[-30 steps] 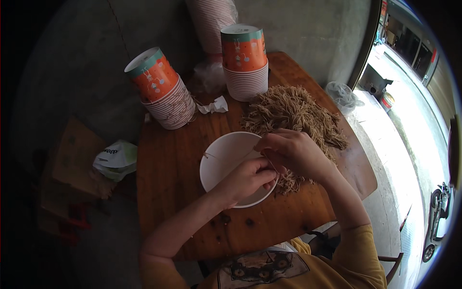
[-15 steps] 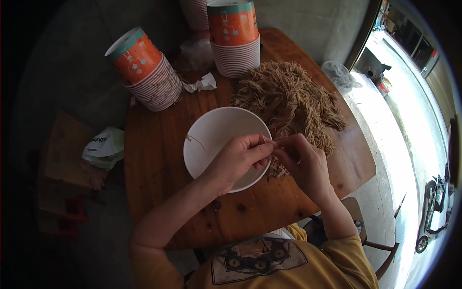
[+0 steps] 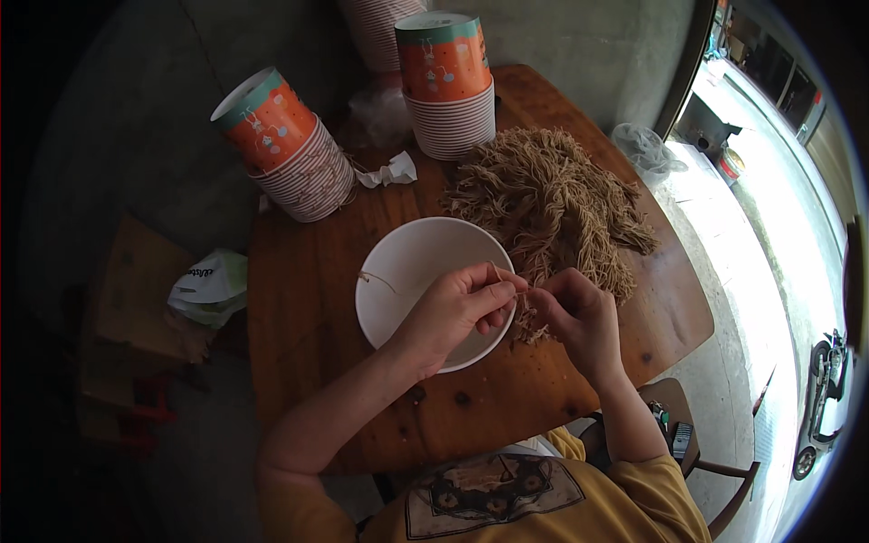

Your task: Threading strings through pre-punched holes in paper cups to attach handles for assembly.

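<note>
A white paper bucket [image 3: 385, 317] stands on the wooden table in front of me, its mouth facing up. From its left rim a thin brown cord [image 3: 378, 280] hangs into the inside. My left hand [image 3: 457, 308] reaches across the mouth, thumb and fingers pinching a thin brown cord [image 3: 494, 268] at the right rim. Close against it, my right hand [image 3: 579, 312] has its fingertips pressed together on the same strand. How the cord sits at the rim is mostly hidden by my fingers. Just beyond lies a big heap of brown paper cords [image 3: 552, 204].
Two stacks of orange and green printed buckets stand at the back, an upright stack [image 3: 448, 86] and a leaning stack [image 3: 285, 145]. Crumpled white paper [image 3: 389, 170] lies between them. A clear plastic bag [image 3: 644, 149] is past the table's right edge; a cardboard box [image 3: 131, 281] stands left.
My right hand has drawn slightly away from the left, widening the gap between the fingertips. The whole view has shifted a little; the bucket and heap stay in place on the table.
</note>
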`<state>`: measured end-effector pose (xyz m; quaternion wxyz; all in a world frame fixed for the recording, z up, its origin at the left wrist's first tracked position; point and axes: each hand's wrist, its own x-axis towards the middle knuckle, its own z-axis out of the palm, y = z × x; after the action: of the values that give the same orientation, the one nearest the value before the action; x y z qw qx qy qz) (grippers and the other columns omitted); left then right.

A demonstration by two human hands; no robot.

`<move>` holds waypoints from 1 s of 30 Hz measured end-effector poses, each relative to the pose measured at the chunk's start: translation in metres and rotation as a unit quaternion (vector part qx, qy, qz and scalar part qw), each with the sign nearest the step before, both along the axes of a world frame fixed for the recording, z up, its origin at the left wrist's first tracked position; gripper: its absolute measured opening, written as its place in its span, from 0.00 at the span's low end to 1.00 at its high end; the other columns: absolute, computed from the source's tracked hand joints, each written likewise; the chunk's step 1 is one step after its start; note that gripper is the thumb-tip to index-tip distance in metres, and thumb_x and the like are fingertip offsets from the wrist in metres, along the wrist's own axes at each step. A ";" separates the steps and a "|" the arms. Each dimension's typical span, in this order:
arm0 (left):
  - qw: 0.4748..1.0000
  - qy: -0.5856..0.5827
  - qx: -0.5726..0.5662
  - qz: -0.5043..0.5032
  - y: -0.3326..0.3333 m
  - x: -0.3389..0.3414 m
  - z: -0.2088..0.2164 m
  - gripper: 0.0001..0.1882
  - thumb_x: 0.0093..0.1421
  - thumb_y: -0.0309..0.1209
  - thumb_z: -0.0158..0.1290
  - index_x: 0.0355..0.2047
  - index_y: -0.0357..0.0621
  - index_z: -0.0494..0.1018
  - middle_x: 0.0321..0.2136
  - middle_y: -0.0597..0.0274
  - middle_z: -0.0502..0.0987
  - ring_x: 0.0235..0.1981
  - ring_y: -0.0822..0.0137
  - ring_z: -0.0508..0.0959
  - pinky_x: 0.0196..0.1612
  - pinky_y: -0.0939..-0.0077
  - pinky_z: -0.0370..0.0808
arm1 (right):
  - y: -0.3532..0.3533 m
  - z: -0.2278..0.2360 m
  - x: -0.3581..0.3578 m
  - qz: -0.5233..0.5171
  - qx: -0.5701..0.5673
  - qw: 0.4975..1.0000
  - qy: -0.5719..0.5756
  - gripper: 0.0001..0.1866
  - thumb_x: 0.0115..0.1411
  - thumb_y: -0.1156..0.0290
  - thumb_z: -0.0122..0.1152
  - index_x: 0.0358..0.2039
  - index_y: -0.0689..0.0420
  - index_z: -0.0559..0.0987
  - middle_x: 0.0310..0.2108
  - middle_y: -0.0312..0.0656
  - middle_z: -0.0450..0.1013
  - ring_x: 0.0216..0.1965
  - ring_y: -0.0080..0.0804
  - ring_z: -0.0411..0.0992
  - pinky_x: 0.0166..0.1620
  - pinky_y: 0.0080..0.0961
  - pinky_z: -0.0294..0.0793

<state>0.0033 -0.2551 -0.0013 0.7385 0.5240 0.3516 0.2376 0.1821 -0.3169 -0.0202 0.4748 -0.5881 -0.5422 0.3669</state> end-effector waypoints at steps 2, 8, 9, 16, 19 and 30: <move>1.000 0.002 -0.015 0.010 0.003 -0.004 -0.001 0.09 0.64 0.30 0.48 0.41 0.40 0.73 0.30 0.70 0.73 0.29 0.81 0.70 0.33 0.87 0.69 | -0.001 -0.008 -0.003 -0.015 0.009 1.000 0.011 0.07 0.57 0.70 0.62 0.28 0.60 0.75 0.20 0.36 0.75 0.22 0.18 0.74 0.26 0.18 0.72; 0.985 -0.055 -0.161 0.001 0.013 -0.011 -0.003 0.07 0.61 0.26 0.50 0.40 0.42 0.71 0.32 0.66 0.75 0.33 0.77 0.74 0.38 0.83 0.73 | -0.017 -0.010 -0.031 -0.058 0.131 0.981 -0.130 0.10 0.53 0.68 0.66 0.25 0.58 0.74 0.18 0.38 0.72 0.18 0.24 0.72 0.23 0.20 0.71; 0.983 -0.067 -0.172 -0.006 0.014 -0.011 -0.004 0.07 0.61 0.26 0.50 0.39 0.42 0.71 0.33 0.66 0.74 0.34 0.76 0.74 0.39 0.82 0.73 | -0.017 -0.011 -0.033 -0.051 0.155 0.975 -0.151 0.10 0.53 0.69 0.66 0.26 0.57 0.74 0.18 0.37 0.72 0.18 0.25 0.72 0.23 0.21 0.71; 0.982 -0.056 -0.182 -0.004 0.011 -0.007 0.006 0.07 0.60 0.25 0.51 0.39 0.44 0.70 0.34 0.67 0.73 0.36 0.76 0.74 0.41 0.80 0.73 | -0.013 -0.009 -0.038 -0.036 0.221 0.960 -0.168 0.09 0.53 0.70 0.66 0.27 0.56 0.74 0.18 0.35 0.72 0.17 0.25 0.71 0.21 0.22 0.70; 0.987 -0.024 -0.158 0.005 0.009 -0.005 0.007 0.06 0.61 0.27 0.51 0.39 0.45 0.69 0.33 0.69 0.73 0.36 0.77 0.73 0.41 0.81 0.72 | -0.012 -0.009 -0.038 -0.028 0.211 0.963 -0.167 0.08 0.53 0.71 0.66 0.28 0.56 0.74 0.20 0.36 0.73 0.18 0.26 0.71 0.22 0.20 0.71; 0.996 -0.008 -0.068 -0.062 0.018 -0.005 0.004 0.06 0.63 0.31 0.49 0.38 0.44 0.69 0.30 0.70 0.71 0.30 0.79 0.70 0.34 0.87 0.67 | -0.001 -0.002 -0.007 -0.005 -0.060 0.967 0.246 0.06 0.58 0.73 0.61 0.29 0.60 0.74 0.20 0.30 0.71 0.20 0.13 0.68 0.23 0.10 0.65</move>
<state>-0.0018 -0.2374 0.0026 0.7886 0.4910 0.3283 0.1712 0.1747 -0.3181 -0.0218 0.5595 -0.5095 -0.3830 0.5298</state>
